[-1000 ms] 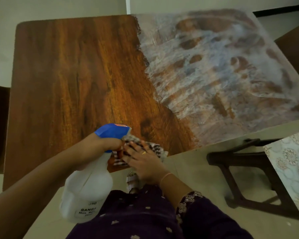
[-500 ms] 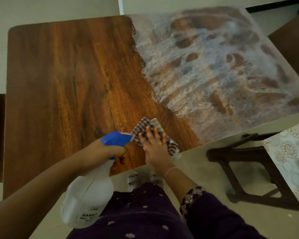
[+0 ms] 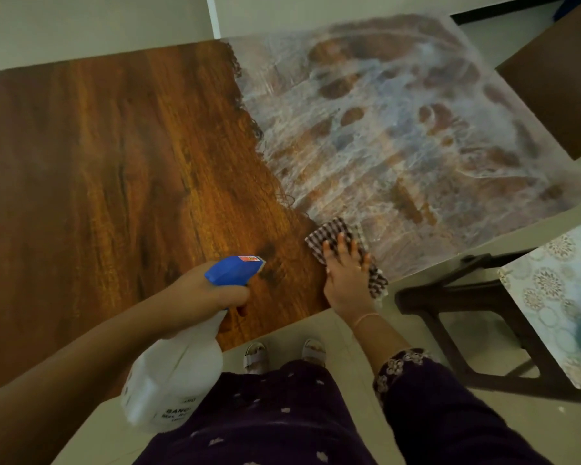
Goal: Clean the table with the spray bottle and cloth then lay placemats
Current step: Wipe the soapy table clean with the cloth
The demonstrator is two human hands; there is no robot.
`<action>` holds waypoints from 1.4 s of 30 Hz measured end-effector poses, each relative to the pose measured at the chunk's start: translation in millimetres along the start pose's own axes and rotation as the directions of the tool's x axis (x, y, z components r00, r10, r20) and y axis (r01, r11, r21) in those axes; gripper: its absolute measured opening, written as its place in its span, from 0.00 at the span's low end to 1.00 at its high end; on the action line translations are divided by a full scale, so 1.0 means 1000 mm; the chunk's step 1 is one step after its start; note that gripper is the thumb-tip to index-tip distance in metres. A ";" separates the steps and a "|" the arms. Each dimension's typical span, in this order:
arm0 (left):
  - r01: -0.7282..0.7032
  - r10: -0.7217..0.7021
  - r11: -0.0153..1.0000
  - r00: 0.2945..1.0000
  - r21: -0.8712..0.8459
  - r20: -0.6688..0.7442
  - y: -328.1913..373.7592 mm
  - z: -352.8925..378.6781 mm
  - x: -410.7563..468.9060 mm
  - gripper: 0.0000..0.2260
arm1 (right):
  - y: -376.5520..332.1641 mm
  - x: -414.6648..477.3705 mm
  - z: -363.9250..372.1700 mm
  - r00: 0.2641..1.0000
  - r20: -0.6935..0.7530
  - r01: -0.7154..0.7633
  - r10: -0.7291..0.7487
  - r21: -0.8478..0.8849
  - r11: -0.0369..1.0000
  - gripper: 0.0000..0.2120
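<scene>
The left hand (image 3: 208, 290) is wrapped round the neck of the white plastic spray bottle (image 3: 175, 377) with a blue trigger head. Its fingers curl at the trigger, and the nozzle points forward over the brown wooden table (image 3: 114, 162). The bottle's body hangs below the hand, off the near edge.

The right hand (image 3: 348, 273) lies flat with straight fingers, pressing the brown-and-white checked cloth (image 3: 329, 231) onto the tabletop just right of the left hand. One corner of the cloth trails beside the palm past the table edge. Just ahead of the right fingertips begins a pale translucent sheet (image 3: 399, 129) with a frayed edge, covering the table's right part.

As I judge it, a forward wipe could snag those loose threads and drag or bunch the sheet. A backward stroke could pull the overhanging cloth off the edge. A squeeze now would wet the wood ahead of the left hand, not the patch under the cloth.

Right of the right hand, lower down, stands a dark brown stool (image 3: 450, 297) beside a pale floral-patterned panel (image 3: 550, 297). I cannot tell whether that panel is a placemat.
</scene>
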State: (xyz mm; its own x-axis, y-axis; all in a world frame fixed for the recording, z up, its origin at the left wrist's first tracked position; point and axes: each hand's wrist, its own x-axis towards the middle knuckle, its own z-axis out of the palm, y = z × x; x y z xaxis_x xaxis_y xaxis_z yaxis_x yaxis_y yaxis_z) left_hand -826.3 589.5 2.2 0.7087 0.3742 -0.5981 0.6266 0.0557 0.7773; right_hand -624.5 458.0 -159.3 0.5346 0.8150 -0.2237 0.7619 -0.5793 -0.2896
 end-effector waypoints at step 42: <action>0.169 -0.174 0.985 0.970 -0.047 -0.168 0.118 0.113 0.113 0.23 | 0.114 0.012 -0.033 0.882 0.208 0.449 -0.422 -0.101 0.888 0.28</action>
State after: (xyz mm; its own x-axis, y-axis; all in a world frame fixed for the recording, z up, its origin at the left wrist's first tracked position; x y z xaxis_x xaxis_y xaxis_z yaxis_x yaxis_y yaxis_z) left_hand -635.8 534.2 3.8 0.5239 0.5088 -0.6831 0.7211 0.1618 0.6736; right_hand -519.3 402.9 -164.7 0.0740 0.9603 -0.2688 0.9532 -0.1473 -0.2639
